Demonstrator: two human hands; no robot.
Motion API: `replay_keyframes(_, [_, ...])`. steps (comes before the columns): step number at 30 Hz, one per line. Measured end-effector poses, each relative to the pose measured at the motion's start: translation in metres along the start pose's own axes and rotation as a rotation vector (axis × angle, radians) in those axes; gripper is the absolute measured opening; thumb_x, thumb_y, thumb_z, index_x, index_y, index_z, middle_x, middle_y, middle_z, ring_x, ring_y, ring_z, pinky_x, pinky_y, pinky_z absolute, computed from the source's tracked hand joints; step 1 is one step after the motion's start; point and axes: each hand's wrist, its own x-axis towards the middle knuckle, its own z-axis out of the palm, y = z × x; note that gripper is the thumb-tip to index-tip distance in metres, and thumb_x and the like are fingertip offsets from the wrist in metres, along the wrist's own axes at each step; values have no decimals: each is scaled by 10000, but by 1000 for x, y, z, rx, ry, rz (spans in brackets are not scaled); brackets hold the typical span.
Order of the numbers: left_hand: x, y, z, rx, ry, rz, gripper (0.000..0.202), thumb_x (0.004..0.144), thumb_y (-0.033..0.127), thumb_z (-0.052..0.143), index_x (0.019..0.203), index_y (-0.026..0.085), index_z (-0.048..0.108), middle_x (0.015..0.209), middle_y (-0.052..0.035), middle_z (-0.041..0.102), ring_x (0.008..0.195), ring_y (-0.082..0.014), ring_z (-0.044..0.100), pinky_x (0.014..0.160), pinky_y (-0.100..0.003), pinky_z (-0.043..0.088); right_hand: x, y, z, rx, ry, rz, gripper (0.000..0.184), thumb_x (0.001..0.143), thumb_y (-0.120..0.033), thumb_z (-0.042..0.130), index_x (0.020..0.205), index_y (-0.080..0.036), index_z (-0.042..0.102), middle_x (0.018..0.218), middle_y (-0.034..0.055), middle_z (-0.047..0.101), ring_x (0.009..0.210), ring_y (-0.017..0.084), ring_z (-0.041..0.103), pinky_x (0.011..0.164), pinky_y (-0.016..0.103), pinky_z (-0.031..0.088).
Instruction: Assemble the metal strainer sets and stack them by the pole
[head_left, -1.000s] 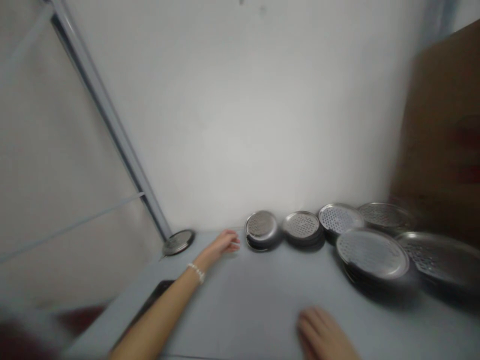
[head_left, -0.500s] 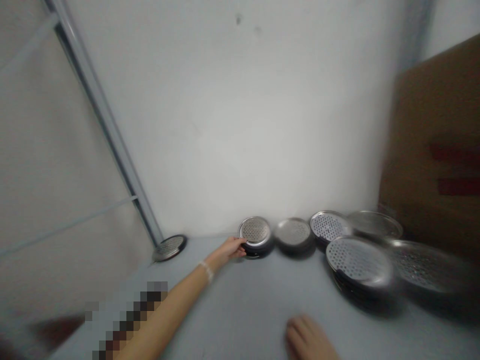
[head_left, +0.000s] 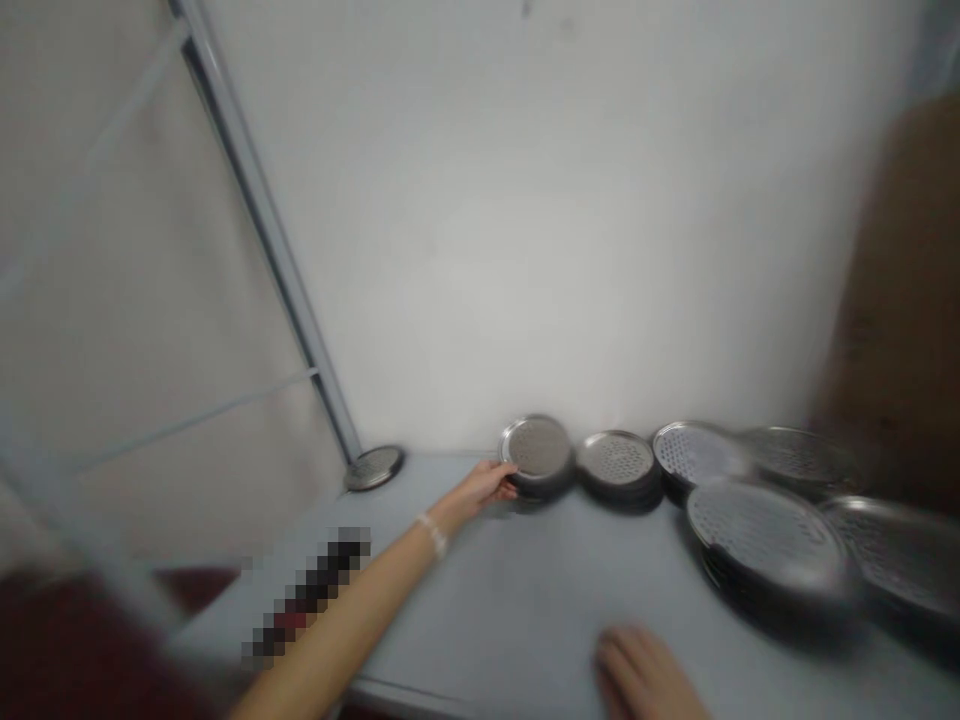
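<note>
My left hand point(head_left: 487, 484) reaches across the grey table and is closed on the near left edge of a round perforated metal plate point(head_left: 535, 445). Its thumb lies on the rim, and the other fingers are partly hidden. Dark edges show under this plate, so it seems to top a stack. Just right of it stands another stack of perforated plates point(head_left: 618, 458). Low in the view, my right hand point(head_left: 646, 672) rests over the table with its fingers curled together, nothing visible in them. Motion blurs it, and its underside is hidden.
One perforated disc point(head_left: 375, 468) lies near the metal post point(head_left: 277, 240) on the left. More plate stacks point(head_left: 765, 535) crowd the right side, blurred. Behind them rises a brown cardboard box point(head_left: 900, 290). A white wall point(head_left: 525, 250) closes off the back of the table point(head_left: 517, 600).
My view has turned, so the plates, box and post sit farther right in the picture. My left hand keeps its grip on the plate's edge; my right hand stays low with curled fingers.
</note>
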Motion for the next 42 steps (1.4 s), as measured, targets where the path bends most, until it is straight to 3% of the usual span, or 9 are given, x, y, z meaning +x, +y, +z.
replay_keyframes(5, [-44, -24, 3, 27, -45, -31, 354, 980, 364, 642, 1270, 163, 613, 1253, -98, 651, 1048, -230, 673, 885, -436, 591, 3, -4, -9, 54, 30, 40, 224, 952, -148, 468, 1098, -259, 599, 982, 64, 747, 817, 236, 728, 709, 313, 586])
replay_keyframes(11, [-95, -63, 23, 5, -105, -83, 397, 782, 394, 793, 999, 114, 614, 640, -18, 675, 478, -136, 622, 501, -254, 514, 6, -17, -17, 68, 58, 254, 334, 1045, -364, 416, 1313, -200, 528, 1228, 173, 642, 1003, 282, 722, 774, 359, 637])
replay_keyframes(18, [-124, -86, 43, -31, -91, -97, 671, 681, 584, 813, 1123, 156, 545, 630, 16, 668, 428, -124, 605, 467, -233, 493, 11, -23, -31, 187, -57, 361, 349, 997, -296, 497, 1340, -232, 502, 1252, 154, 585, 1126, 314, 645, 906, 473, 616])
replay_keyframes(22, [-133, -85, 42, 54, -242, -106, 686, 719, 686, 739, 1114, 154, 564, 652, -37, 705, 474, -143, 631, 481, -229, 483, 17, -28, -38, 201, -107, 400, 362, 946, -209, 533, 1307, -233, 519, 1241, 148, 583, 1134, 325, 613, 932, 513, 594])
replay_keyframes(27, [-139, -72, 28, 450, -302, -16, 525, 866, 664, 550, 738, 163, 640, 592, -40, 664, 482, -145, 588, 502, -241, 438, 26, -33, -46, 206, -124, 427, 400, 899, -112, 479, 1279, -227, 526, 1276, 147, 557, 1191, 326, 565, 984, 531, 561])
replay_keyframes(32, [-134, -52, 24, 763, 38, 336, 363, 905, 452, 533, 646, 207, 595, 571, -1, 617, 573, -177, 579, 577, -264, 374, 28, -35, -48, 220, -196, 398, 463, 890, -140, 554, 1339, -241, 505, 1335, 142, 519, 1253, 337, 508, 1038, 559, 520])
replay_keyframes(36, [-115, -52, 27, 680, 267, 474, 152, 851, 356, 617, 909, 215, 618, 752, -4, 667, 652, -185, 602, 654, -277, 415, 26, -34, -46, 200, -229, 390, 506, 874, -162, 611, 1359, -260, 505, 1358, 139, 510, 1275, 354, 488, 1048, 576, 508])
replay_keyframes(39, [-96, -62, 28, 434, 171, 397, 412, 840, 363, 652, 1206, 200, 557, 1007, -62, 716, 701, -188, 649, 707, -300, 487, 26, -34, -45, 193, -228, 385, 494, 875, -162, 619, 1347, -262, 512, 1357, 137, 518, 1272, 349, 496, 1044, 554, 517])
replay_keyframes(42, [-82, -73, 27, 244, -9, 339, 489, 844, 469, 688, 1227, 185, 584, 1048, -97, 739, 873, -234, 688, 770, -319, 524, 26, -33, -44, 196, -218, 395, 464, 886, -177, 626, 1330, -251, 512, 1344, 134, 537, 1260, 341, 509, 1044, 538, 520])
